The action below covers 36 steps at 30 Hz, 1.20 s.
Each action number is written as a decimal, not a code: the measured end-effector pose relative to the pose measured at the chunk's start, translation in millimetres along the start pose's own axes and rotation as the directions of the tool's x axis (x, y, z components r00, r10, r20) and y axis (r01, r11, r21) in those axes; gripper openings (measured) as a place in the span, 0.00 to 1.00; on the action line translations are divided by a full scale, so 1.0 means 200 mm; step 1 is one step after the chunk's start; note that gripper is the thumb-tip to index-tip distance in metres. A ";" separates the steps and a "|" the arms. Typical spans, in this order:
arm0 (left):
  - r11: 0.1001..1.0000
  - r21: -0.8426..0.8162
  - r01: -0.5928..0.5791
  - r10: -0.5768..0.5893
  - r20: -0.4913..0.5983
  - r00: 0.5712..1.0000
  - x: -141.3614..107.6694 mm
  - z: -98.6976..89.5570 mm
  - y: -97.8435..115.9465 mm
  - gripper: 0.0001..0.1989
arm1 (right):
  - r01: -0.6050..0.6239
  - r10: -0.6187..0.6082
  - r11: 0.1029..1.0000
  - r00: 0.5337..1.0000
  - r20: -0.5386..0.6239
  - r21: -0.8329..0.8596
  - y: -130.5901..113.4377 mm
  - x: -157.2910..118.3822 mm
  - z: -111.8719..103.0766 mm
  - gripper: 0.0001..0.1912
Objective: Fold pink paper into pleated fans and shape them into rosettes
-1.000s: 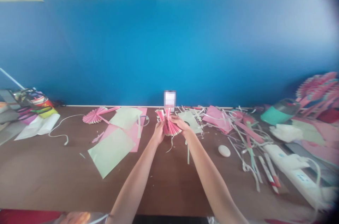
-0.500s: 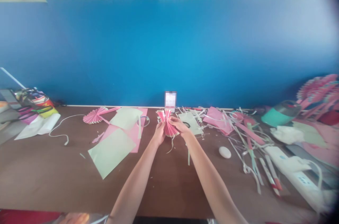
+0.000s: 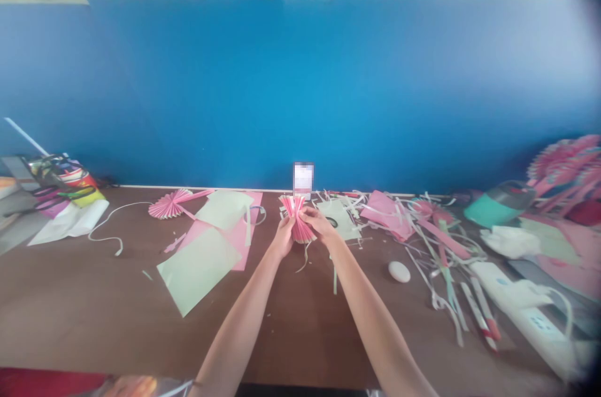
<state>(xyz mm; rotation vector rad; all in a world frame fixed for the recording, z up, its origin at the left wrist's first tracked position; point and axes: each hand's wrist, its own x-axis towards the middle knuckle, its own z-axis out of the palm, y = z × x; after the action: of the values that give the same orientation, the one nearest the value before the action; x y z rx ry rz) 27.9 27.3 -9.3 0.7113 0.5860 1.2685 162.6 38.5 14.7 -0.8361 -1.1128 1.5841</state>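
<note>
A pink pleated paper fan [image 3: 303, 231], pinched in at its middle, is held up between my two hands over the table. My left hand [image 3: 284, 235] grips its left side, and my right hand [image 3: 318, 224] closes on its right side near the pinched middle. The pleats flare above and below my fingers. Beneath the fan a thin pale strip [image 3: 305, 257] hangs or lies; which one I cannot tell. Just behind the fan a phone [image 3: 303, 178] stands upright against the blue panel, its screen blurred.
Left of my hands lie a pink paper fan [image 3: 169, 204] and pale green sheets [image 3: 200, 272] over pink paper. Rightward are paper scraps [image 3: 387, 214], a white oval object [image 3: 399, 272], markers [image 3: 479, 315], a power strip [image 3: 526, 309] and a teal object [image 3: 491, 206]. A blue panel [image 3: 300, 84] rises behind.
The whole view has shifted very slightly. Both hands keep their hold on the pink paper fan, with hardly any visible movement.
</note>
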 end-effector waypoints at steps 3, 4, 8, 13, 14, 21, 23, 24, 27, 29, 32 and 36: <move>1.000 0.001 -0.008 0.008 0.003 1.000 0.00 -0.01 -0.01 0.21 | 0.025 -0.025 1.000 1.000 -0.013 -0.007 0.01 0.00 0.00 0.12; 1.000 0.004 -0.013 0.013 0.008 1.000 0.00 -0.01 -0.01 0.20 | 0.035 -0.035 0.999 0.999 -0.017 -0.013 0.01 0.00 0.01 0.12; 0.999 0.010 -0.031 0.031 0.034 0.999 0.00 0.00 -0.01 0.20 | 0.092 -0.094 0.995 0.995 -0.025 -0.047 0.01 0.01 0.01 0.12; 0.999 0.020 -0.044 0.043 0.057 0.997 0.00 0.01 0.00 0.20 | 0.107 -0.112 0.991 0.992 -0.057 -0.080 0.02 0.02 0.01 0.13; 0.999 0.022 -0.047 0.045 0.060 0.997 0.00 0.01 0.00 0.20 | 0.103 -0.108 0.992 0.992 -0.061 -0.078 0.02 0.02 0.01 0.13; 0.998 0.026 -0.056 0.055 0.033 0.998 -0.01 0.02 0.00 0.22 | 0.105 -0.111 0.990 0.992 -0.054 -0.096 0.02 0.01 0.01 0.14; 0.997 0.026 -0.067 0.066 0.033 0.997 0.00 0.02 0.00 0.21 | 0.101 -0.108 0.990 0.992 -0.061 -0.101 0.02 0.01 0.01 0.14; 0.997 0.024 -0.069 0.068 0.035 0.997 0.00 0.02 -0.01 0.21 | 0.097 -0.104 0.990 0.992 -0.066 -0.101 0.02 0.01 0.01 0.15; 0.997 0.013 -0.071 0.070 0.033 0.997 0.00 0.01 -0.01 0.22 | 0.091 -0.098 0.992 0.993 -0.071 -0.091 0.03 0.01 0.01 0.15; 0.998 0.003 -0.069 0.069 0.023 0.997 0.01 0.01 -0.01 0.23 | 0.098 -0.103 0.992 0.992 -0.066 -0.085 0.03 0.01 0.01 0.14; 0.998 0.001 -0.060 0.060 0.002 0.998 0.01 0.00 -0.01 0.24 | 0.098 -0.102 0.992 0.993 -0.062 -0.075 0.04 0.01 0.01 0.13; 0.998 0.021 -0.052 0.052 -0.028 0.998 0.01 -0.01 -0.01 0.22 | 0.108 -0.112 0.993 0.992 -0.065 -0.055 0.04 0.01 0.01 0.14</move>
<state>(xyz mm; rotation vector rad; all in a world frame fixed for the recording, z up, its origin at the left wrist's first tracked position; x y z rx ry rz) 27.8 28.9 -11.1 0.7302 0.6076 1.3242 156.5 39.4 7.3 -0.8416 -1.1358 1.4314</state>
